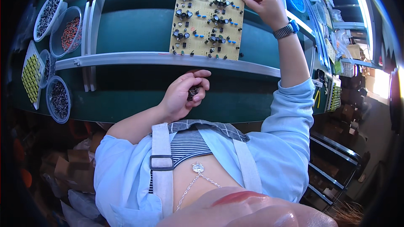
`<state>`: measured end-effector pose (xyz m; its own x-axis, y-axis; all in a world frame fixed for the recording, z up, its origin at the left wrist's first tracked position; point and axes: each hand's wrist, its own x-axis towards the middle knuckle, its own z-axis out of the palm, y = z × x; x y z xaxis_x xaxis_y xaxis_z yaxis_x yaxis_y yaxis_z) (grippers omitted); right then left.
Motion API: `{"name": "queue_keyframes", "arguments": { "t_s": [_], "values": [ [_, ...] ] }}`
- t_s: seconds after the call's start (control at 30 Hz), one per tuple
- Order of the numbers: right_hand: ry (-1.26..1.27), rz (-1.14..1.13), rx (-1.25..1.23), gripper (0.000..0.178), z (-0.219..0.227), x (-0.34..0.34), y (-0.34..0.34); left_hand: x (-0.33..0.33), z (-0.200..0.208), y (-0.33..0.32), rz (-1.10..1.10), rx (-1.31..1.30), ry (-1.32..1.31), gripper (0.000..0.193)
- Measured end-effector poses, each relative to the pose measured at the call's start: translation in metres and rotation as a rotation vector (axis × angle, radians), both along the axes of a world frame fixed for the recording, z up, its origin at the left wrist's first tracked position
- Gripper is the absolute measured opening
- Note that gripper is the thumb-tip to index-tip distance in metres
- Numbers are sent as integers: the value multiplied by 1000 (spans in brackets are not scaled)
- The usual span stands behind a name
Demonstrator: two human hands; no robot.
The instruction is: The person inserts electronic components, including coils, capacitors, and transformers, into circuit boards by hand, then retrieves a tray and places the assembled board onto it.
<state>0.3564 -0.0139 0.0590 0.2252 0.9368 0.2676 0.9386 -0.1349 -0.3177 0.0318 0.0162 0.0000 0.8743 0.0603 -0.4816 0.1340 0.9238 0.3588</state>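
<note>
Where the right grip [266, 5] touches, circuit board [203, 26], extending left and nearer

"What's everything sitting on?"
"A dark green table [139, 90]."
"And what's on it?"
"A metal frame [139, 59] with long rails. Left of that, a white tub [63, 6] of small metal parts, a clear tub [63, 54] of red-orange rings, another round tub [61, 120] nearer the front edge, and a white tray [31, 45] of yellow-green pieces."
</note>
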Motion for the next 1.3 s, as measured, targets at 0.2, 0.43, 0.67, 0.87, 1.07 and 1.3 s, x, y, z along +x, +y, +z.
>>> {"name": "queue_keyframes", "arguments": {
  "t_s": [0.2, 0.43, 0.67, 0.87, 1.07, 1.3],
  "values": [
    [-16, 68, 122, 24, 6, -13, -1, -5, 10, 1, 16, 17, -95, 26],
    [350, 33, 282, 9, 9, -99, -59, -62, 47, 85, 424, 54, -384, 33],
    [509, 202, 81, 11, -25, -184, -103, -152, 65, 341, 1199, 620, -23, 35],
    [641, 103, -49, 11, -44, -212, -107, -156, 54, 465, 1084, 913, 237, 33],
    [615, 130, -41, 10, -52, -225, -117, -156, -6, 548, 1034, 2187, 1034, 35],
    [611, 13, -45, 10, -55, -232, -126, -135, 78, 512, 708, 2281, 638, 26]
  ]
}}
